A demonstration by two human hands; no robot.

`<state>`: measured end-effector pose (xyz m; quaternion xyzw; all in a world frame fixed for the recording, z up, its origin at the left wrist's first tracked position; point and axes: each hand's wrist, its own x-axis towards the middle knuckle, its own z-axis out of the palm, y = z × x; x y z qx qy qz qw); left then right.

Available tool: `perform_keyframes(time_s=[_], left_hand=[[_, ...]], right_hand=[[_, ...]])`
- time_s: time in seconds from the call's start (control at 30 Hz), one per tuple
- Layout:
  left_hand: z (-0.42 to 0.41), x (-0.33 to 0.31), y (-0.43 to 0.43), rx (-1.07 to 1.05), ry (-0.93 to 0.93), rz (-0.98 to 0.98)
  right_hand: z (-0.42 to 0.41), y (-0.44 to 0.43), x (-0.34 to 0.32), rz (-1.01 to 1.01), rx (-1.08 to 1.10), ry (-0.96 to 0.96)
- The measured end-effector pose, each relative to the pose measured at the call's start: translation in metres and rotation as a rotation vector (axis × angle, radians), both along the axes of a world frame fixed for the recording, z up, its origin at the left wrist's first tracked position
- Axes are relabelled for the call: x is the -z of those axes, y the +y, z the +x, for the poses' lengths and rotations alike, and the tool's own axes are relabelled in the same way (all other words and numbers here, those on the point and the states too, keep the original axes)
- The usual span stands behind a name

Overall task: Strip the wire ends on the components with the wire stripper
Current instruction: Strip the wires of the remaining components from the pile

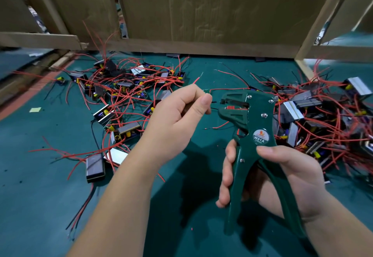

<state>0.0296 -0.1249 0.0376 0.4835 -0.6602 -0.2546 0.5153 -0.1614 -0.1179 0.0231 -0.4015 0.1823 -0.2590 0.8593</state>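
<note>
My right hand (278,174) grips the handles of a green wire stripper (252,127), held upright with its jaws pointing left. My left hand (179,115) pinches a small component with thin wires between thumb and fingers; most of it is hidden in my fist. A dark wire end (214,102) pokes out of my fingers and reaches the stripper's jaws. A red wire (226,89) arcs from my left hand over the tool. Whether the jaws clamp the wire end is unclear.
A heap of components with red wires (129,87) lies on the green table (40,206) at the left and another heap (323,115) at the right. Cardboard sheets (201,10) and wooden slats stand behind. One black component (95,167) lies near my left forearm.
</note>
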Motion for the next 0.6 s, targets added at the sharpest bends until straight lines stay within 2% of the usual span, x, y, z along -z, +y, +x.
perform_keyframes(time_s=[0.17, 0.6], left_hand=[[-0.0016, -0.0005, 0.0015, 0.002, -0.075, -0.009], [-0.0044, -0.0006, 0.0025, 0.045, -0.057, 0.015]], right_hand=[[-0.0022, -0.0006, -0.0016, -0.010, -0.044, -0.032], [-0.0018, -0.0003, 0.0075, -0.074, 0.008, 0.124]])
